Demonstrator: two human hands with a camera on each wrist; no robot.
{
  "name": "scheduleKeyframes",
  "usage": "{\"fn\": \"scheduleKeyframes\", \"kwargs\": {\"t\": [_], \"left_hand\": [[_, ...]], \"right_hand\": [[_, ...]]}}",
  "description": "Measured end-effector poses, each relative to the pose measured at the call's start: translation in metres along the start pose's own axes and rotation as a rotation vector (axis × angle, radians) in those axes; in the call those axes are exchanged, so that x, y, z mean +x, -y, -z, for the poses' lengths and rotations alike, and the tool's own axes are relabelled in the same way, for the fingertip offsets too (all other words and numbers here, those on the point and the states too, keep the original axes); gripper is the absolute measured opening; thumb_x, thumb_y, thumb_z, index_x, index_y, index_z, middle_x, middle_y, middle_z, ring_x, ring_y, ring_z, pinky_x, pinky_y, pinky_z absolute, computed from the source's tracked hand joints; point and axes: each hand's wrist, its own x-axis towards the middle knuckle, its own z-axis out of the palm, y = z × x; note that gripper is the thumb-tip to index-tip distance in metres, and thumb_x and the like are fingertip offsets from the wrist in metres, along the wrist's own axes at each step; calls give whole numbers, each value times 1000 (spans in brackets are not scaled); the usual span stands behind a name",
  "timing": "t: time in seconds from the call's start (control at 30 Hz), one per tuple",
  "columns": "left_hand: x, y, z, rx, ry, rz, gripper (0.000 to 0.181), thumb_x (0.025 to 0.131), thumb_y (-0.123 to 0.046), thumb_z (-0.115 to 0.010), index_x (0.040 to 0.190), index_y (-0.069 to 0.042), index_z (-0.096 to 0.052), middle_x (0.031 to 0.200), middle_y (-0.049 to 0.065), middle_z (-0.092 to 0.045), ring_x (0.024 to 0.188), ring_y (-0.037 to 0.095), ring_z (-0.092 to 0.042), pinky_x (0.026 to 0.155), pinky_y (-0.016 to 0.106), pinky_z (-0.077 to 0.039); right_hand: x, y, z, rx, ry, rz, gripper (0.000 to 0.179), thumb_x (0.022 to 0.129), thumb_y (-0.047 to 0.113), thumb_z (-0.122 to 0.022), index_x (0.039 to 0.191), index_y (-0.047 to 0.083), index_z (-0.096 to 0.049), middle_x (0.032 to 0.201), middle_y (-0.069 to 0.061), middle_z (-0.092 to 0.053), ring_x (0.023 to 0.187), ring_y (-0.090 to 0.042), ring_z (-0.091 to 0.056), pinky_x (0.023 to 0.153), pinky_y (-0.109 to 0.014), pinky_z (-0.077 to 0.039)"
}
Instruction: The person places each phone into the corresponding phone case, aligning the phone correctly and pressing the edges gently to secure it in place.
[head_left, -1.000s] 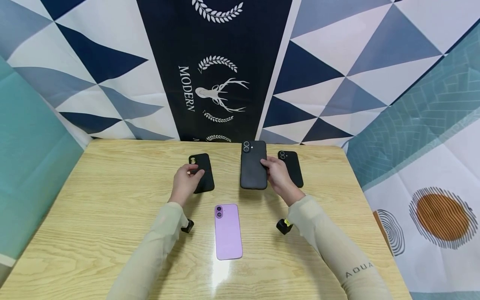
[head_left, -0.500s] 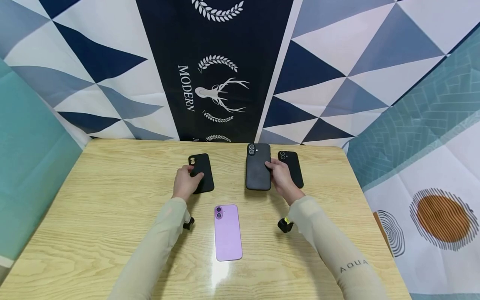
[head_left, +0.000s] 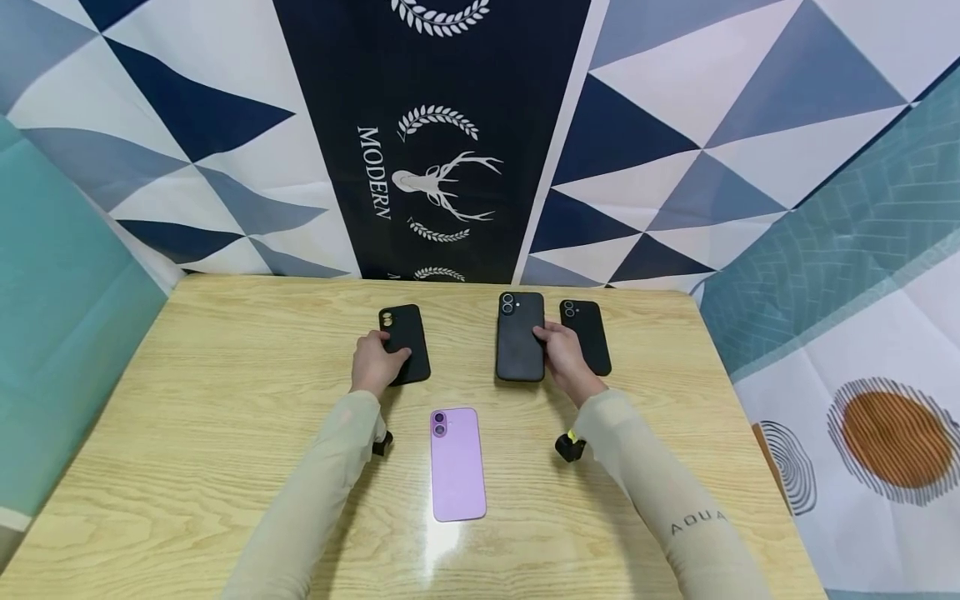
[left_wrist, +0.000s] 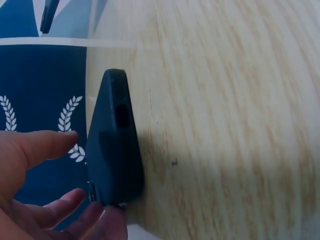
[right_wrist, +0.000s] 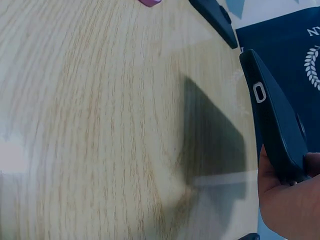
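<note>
My right hand (head_left: pixel 564 357) grips a black phone in a case (head_left: pixel 521 337) by its right edge, thumb on the back. A shadow apart from it in the right wrist view shows it raised off the table. At left, a black phone case (head_left: pixel 407 342) lies back up, table colour showing through its camera holes. My left hand (head_left: pixel 377 362) is at that case: fingertips (left_wrist: pixel 112 222) touch its edge, while the thumb hovers over its back. Between my forearms lies a lilac phone (head_left: pixel 458 464), camera side up. Behind my right hand lies another black phone (head_left: pixel 588 337), partly covered.
All of this is on a light wood-grain table (head_left: pixel 247 367). A patterned cloth (head_left: pixel 442 183) hangs along the back edge, and teal cloth (head_left: pixel 67 308) hangs at the left side. Small black wrist cameras (head_left: pixel 570 447) stick out from my sleeves.
My right hand has carried the black phone slightly right and lower. My left hand has shifted a little right over the case, which has stayed in place.
</note>
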Motion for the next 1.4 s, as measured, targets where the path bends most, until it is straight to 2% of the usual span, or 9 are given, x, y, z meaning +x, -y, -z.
{"fn": "scheduleKeyframes", "kwargs": {"t": [0.37, 0.6, 0.87, 0.97, 1.17, 1.4], "left_hand": [[3, -2, -2, 14, 21, 30, 64, 85, -22, -67, 138, -1, -37, 134, 26, -35, 123, 41, -40, 104, 49, -40], [3, -6, -3, 41, 48, 47, 72, 83, -26, -70, 140, -1, -33, 135, 27, -35, 125, 41, -36, 104, 50, -40], [5, -6, -6, 73, 9, 31, 79, 79, -33, -74, 138, 2, -34, 133, 27, -37, 123, 41, -38, 103, 50, -41], [6, -6, -8, 97, 13, 36, 83, 78, -35, -75, 139, 3, -32, 134, 27, -35, 124, 42, -36, 103, 50, -41], [11, -6, -11, 134, 13, 48, 88, 78, -35, -75, 141, 3, -28, 137, 29, -32, 125, 44, -33, 104, 51, -39], [14, -7, -12, 130, 8, 70, 88, 77, -29, -77, 141, 4, -26, 133, 32, -32, 122, 48, -35, 101, 53, -40]], "right_hand": [[19, -2, 1, -17, -14, -13, 48, 101, 15, -38, 145, 1, -27, 146, -17, -36, 132, -27, -40, 111, -37, -36], [29, -4, 4, -66, -43, -37, 51, 100, 15, -40, 147, 2, -24, 149, -15, -32, 135, -26, -36, 113, -38, -33], [38, -11, 5, -57, -75, -47, 51, 99, 12, -40, 147, 0, -24, 151, -16, -27, 138, -26, -31, 115, -36, -30], [41, -12, 5, -52, -82, -48, 52, 99, 11, -40, 147, 0, -23, 152, -16, -24, 139, -26, -28, 116, -36, -28], [45, -12, 3, -75, -85, -48, 50, 99, 11, -39, 146, -1, -25, 150, -18, -29, 138, -28, -31, 115, -37, -30], [49, -13, 0, -160, -88, -50, 49, 100, 15, -40, 145, 0, -28, 148, -18, -33, 135, -29, -35, 114, -38, -32]]}}
